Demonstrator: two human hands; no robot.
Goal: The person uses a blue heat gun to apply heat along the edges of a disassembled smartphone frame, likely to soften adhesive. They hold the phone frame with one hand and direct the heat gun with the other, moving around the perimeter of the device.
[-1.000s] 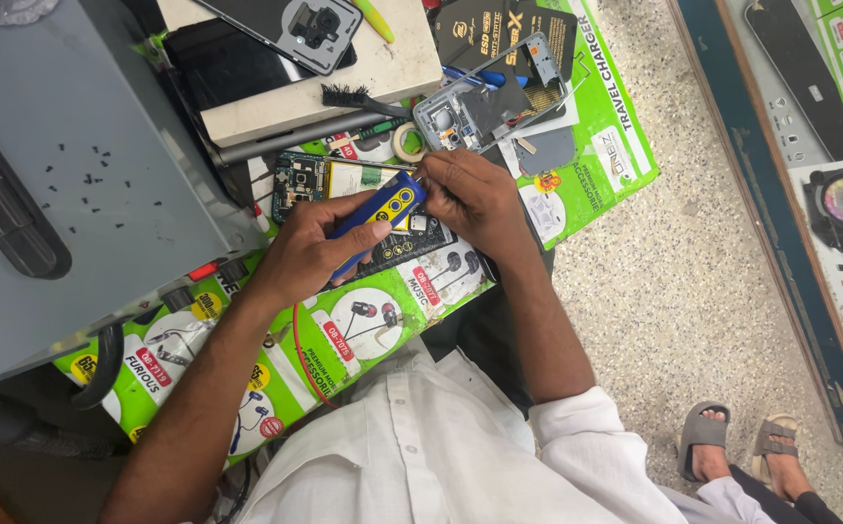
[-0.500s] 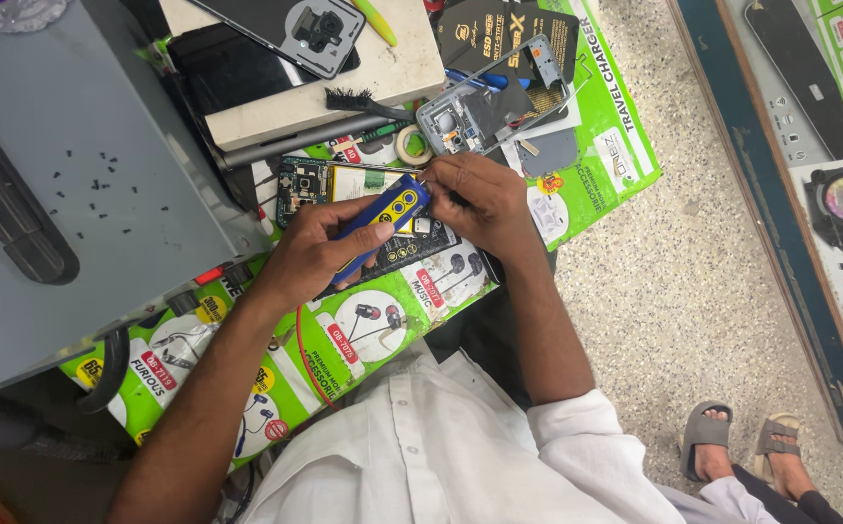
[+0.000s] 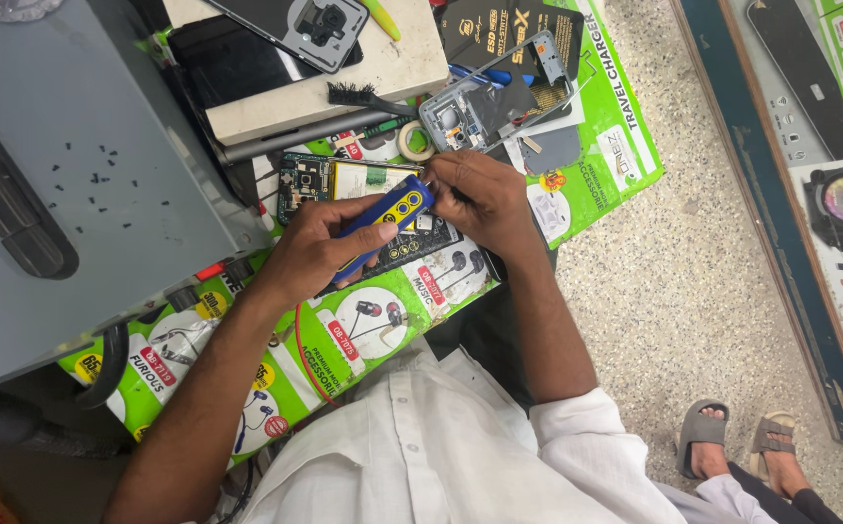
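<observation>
Hands working on opened phone

Green printed packaging sheets (image 3: 363, 335) are covering the tabletop, one reaching its right edge by open speckled floor (image 3: 693, 291). I am seeing my left hand (image 3: 310, 254) gripping a blue-and-yellow tool (image 3: 383, 218), tip lying over the opened phone (image 3: 344, 184). My right hand (image 3: 480, 199) is pinching at that tip, just beside a grey phone frame (image 3: 494, 92).
</observation>
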